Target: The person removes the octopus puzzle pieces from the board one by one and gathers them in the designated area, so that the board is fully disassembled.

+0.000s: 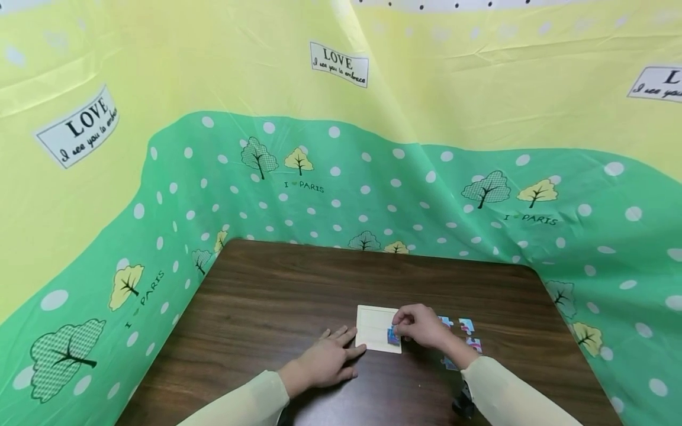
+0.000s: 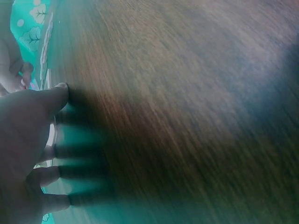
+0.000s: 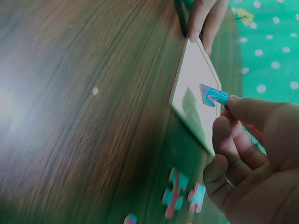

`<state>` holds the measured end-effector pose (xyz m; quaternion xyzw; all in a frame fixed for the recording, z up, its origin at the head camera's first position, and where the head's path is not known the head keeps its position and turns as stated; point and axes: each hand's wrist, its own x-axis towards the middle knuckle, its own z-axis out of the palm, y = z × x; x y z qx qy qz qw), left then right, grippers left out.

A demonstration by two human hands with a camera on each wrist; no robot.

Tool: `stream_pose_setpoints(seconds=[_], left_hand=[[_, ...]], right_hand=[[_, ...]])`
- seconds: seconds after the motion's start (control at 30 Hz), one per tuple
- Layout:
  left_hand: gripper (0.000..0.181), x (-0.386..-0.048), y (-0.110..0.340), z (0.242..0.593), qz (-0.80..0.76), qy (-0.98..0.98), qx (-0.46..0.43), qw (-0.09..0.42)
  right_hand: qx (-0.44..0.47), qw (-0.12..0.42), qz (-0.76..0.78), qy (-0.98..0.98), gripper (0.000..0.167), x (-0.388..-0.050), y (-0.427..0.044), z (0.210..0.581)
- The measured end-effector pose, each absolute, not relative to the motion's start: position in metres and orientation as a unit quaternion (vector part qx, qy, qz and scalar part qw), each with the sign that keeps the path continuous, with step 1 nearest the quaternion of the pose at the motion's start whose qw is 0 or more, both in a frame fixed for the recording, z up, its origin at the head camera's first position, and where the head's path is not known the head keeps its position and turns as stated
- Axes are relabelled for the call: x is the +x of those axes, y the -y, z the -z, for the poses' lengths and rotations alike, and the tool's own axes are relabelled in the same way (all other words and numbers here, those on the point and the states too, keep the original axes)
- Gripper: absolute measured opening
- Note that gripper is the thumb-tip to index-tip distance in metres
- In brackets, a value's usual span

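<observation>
A pale square puzzle tray (image 1: 373, 328) with a raised rim lies on the dark wooden table. Over its right side my right hand (image 1: 423, 325) pinches a blue and pink puzzle piece (image 3: 214, 95) between thumb and finger. In the right wrist view the piece is tilted just above the tray's surface; whether it touches cannot be told. My left hand (image 1: 326, 358) rests on the table with fingers spread, its fingertips at the tray's left edge. The left wrist view shows this hand's thumb (image 2: 56, 97) and fingers from the side.
Several loose puzzle pieces (image 1: 466, 326) lie right of the tray, partly hidden by my right forearm. A small black object (image 1: 462, 403) is by the right sleeve. A green and yellow printed curtain (image 1: 341, 177) borders the table's back and sides.
</observation>
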<state>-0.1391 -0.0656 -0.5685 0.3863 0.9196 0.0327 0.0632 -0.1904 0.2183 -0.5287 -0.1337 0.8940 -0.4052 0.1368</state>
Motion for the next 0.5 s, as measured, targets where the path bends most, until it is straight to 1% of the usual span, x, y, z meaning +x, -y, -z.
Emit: stream_pose_setpoints(seconds=[0.3, 0.5], left_hand=[[0.060, -0.139, 0.066, 0.573, -0.035, -0.920, 0.386, 0.059], [0.060, -0.138, 0.066, 0.571, -0.041, -0.921, 0.384, 0.059]], right_hand=[[-0.105, 0.136, 0.396, -0.902, 0.006, -0.179, -0.251, 0.532], [-0.107, 0.135, 0.402, -0.899, 0.008, -0.172, -0.267, 0.536]])
